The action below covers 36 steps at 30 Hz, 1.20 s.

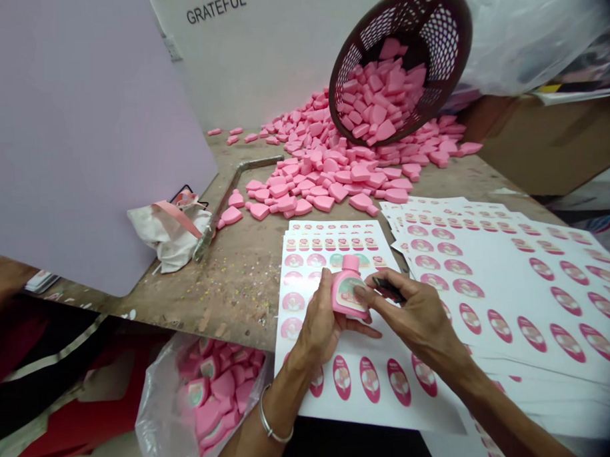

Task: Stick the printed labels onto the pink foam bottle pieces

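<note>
My left hand (pixel 322 318) grips a small pink bottle (pixel 348 290) with a round label on its front, held upright over a sticker sheet (pixel 336 254). My right hand (pixel 412 311) presses its thumb on the bottle's label and pinches a thin dark tool (pixel 388 288) between its fingers. A silver bangle (pixel 272 426) sits on my left wrist. The sheet beneath both hands carries rows of oval pink stickers.
A tipped brown basket (pixel 430 24) spills a heap of pink bottles (pixel 333 167) across the worn table (pixel 237 284). A stack of sticker sheets (pixel 527 274) lies to the right. A plastic bag of labelled bottles (pixel 210 392) hangs below the table edge. A cloth bag (pixel 169 230) and a metal bar (pixel 228 194) lie left.
</note>
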Motion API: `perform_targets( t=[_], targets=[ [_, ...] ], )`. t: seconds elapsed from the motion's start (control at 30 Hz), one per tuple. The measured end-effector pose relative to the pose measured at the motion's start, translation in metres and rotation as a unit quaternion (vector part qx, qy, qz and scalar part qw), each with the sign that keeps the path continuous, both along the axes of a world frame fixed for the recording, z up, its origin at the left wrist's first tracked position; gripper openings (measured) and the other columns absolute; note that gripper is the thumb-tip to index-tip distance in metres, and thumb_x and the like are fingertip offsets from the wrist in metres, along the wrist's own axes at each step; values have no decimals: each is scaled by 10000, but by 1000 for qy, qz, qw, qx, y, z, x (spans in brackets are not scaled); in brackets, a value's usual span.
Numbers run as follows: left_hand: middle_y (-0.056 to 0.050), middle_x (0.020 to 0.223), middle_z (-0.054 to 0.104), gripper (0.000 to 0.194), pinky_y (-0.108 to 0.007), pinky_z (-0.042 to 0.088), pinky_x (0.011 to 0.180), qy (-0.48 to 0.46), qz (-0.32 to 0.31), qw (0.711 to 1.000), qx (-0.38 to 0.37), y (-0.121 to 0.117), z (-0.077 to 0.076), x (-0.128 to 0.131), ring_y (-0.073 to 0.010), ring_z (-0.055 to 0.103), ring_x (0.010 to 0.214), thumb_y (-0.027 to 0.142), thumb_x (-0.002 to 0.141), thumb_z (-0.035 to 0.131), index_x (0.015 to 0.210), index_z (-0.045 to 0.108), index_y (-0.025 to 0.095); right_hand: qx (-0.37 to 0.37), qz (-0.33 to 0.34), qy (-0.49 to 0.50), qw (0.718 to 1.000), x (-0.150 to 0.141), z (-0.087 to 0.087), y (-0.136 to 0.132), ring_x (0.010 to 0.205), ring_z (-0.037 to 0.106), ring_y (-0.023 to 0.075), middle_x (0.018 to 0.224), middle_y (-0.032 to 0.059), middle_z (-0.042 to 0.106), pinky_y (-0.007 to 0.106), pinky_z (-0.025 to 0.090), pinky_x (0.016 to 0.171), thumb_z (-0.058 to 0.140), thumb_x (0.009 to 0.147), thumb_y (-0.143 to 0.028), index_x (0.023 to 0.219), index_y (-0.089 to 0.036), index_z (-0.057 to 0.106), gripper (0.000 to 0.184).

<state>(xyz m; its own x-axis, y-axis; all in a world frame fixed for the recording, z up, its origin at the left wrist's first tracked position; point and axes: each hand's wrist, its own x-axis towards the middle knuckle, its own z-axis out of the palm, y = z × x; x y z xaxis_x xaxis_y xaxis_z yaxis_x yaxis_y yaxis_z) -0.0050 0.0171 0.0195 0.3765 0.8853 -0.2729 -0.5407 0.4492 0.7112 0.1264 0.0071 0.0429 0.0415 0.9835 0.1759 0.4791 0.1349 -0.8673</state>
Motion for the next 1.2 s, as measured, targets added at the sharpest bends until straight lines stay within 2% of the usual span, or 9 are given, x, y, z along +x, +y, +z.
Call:
perform_targets(
  t=[0.23,0.37,0.47,0.63,0.73,0.8,0.93,1.07,1.2],
  targets=[
    [-62,755,604,563,-363,585,593,-7,-13,1000,22,1,1,-1,-132,561,586,620,871,403,961,622,110,12,-7,-9,1000,1,-2,1,614,541,139,655,4,593,267,456,580,590,821,-438,710,-199,578,264],
    [-26,833,590,404,-338,590,623,66,-11,993,96,-1,4,-7,-120,592,615,456,830,607,1100,536,163,24,19,-25,999,3,-4,3,668,568,148,727,11,618,281,469,631,571,845,-383,772,-201,594,197],
    [-11,840,570,360,-318,589,616,100,-14,987,127,-2,6,-10,-131,623,633,397,839,612,1104,504,179,99,36,-83,991,3,-5,0,751,577,169,795,30,627,303,466,686,543,860,-282,829,-203,606,106],
    [-55,968,579,289,-258,572,565,90,3,987,135,-2,7,-4,-124,620,659,392,864,569,1036,514,167,237,-29,-272,932,4,-8,-9,742,526,205,727,49,586,368,401,706,497,870,-176,948,-194,652,174],
    [-77,946,603,296,-283,575,553,57,-19,991,120,-3,6,-2,-124,607,642,387,871,554,1041,505,149,219,-101,-299,923,14,-8,-6,778,552,236,746,70,593,400,410,734,519,884,-253,1093,-175,639,254],
    [-70,870,610,295,-301,583,569,46,-28,993,109,-5,6,-2,-123,592,642,377,866,562,1023,506,134,173,-141,-239,945,22,-7,1,849,584,259,850,94,624,405,446,749,575,859,-365,1243,-177,565,428],
    [-35,818,602,357,-320,591,614,45,-70,992,98,-8,10,0,-138,604,696,302,797,654,1087,514,149,-1,-55,-22,998,19,-12,12,963,623,248,1082,92,633,362,523,766,708,705,-520,1344,-255,460,735],
    [-27,793,624,507,-282,571,571,93,-132,983,83,-15,16,-14,-147,633,635,296,736,703,1176,489,163,-65,-6,83,994,12,-23,20,1043,617,247,1210,91,604,359,528,851,744,637,-540,1222,-252,554,679],
    [-70,850,691,611,-270,524,445,283,-115,950,66,-43,16,-72,-171,629,519,447,739,653,1276,482,212,-21,-1,-33,999,43,-25,61,958,645,234,1069,73,679,347,521,825,674,712,-551,1077,-230,648,486]
  ],
)
